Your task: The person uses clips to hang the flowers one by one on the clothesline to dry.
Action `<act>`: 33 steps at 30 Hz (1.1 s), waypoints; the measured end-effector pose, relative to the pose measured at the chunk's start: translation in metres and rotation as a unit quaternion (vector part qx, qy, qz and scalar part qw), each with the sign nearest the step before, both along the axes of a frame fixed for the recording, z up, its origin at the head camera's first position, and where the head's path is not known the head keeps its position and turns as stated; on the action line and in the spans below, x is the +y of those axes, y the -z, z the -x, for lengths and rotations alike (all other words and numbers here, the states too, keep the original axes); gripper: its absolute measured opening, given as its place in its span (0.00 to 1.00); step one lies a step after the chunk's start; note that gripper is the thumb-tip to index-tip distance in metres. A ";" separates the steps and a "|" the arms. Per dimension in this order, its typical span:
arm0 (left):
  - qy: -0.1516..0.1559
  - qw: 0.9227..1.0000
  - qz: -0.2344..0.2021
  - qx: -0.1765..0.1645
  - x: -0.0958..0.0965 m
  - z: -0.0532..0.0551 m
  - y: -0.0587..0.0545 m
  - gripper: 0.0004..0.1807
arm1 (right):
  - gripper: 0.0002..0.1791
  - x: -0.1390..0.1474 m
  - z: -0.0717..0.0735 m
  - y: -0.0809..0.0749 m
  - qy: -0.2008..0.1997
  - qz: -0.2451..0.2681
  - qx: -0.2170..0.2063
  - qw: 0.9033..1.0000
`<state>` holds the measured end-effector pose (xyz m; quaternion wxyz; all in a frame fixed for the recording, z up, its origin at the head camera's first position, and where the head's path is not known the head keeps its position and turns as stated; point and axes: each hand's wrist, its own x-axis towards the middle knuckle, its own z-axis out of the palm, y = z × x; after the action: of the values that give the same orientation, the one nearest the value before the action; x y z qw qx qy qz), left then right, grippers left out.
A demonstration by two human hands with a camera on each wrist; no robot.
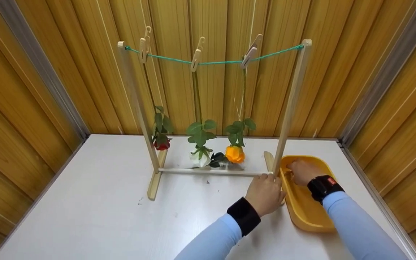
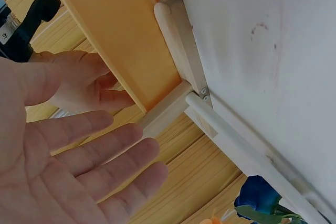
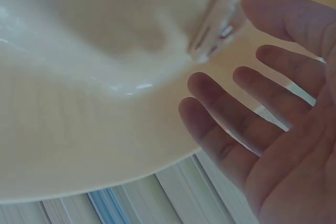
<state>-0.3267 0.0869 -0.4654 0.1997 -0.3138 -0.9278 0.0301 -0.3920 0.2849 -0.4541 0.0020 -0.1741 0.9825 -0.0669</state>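
Note:
My left hand point(image 1: 264, 194) is beside the right foot of a wooden rack point(image 1: 288, 115), its fingers straight and empty in the left wrist view. My right hand point(image 1: 303, 171) reaches into the far end of a yellow tray point(image 1: 294, 211). In the right wrist view a pale clothespin point(image 3: 212, 32) lies in the tray by the thumb; the fingers are spread, not closed round it. From the rack's green cord point(image 1: 222, 63) a red rose point(image 1: 162, 144), a white rose point(image 1: 200, 159) and an orange rose point(image 1: 235, 154) hang head down.
Clothespins point(image 1: 195, 60) hold the stems on the cord. Behind the rack's bottom bar point(image 1: 215, 172) lies a dark blue flower point(image 2: 257, 198). Wood-patterned walls point(image 1: 208, 21) surround the white table point(image 1: 96, 202).

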 end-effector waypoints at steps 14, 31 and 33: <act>-0.001 1.000 -0.002 0.020 -0.011 -0.004 0.004 0.21 | 0.08 -0.005 0.005 0.023 0.016 -0.049 0.038 0.998; -0.012 0.999 -0.020 0.027 -0.040 -0.004 0.015 0.18 | 0.06 0.003 0.007 0.012 0.023 -0.016 0.017 0.999; -0.010 0.999 -0.029 0.021 -0.044 -0.005 0.015 0.18 | 0.07 0.001 0.005 0.004 0.030 -0.005 0.012 0.999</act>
<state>-0.3221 0.0429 -0.4805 0.2280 -0.2982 -0.9268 0.0116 -0.3971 0.2862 -0.4586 -0.0110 -0.1448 0.9876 -0.0597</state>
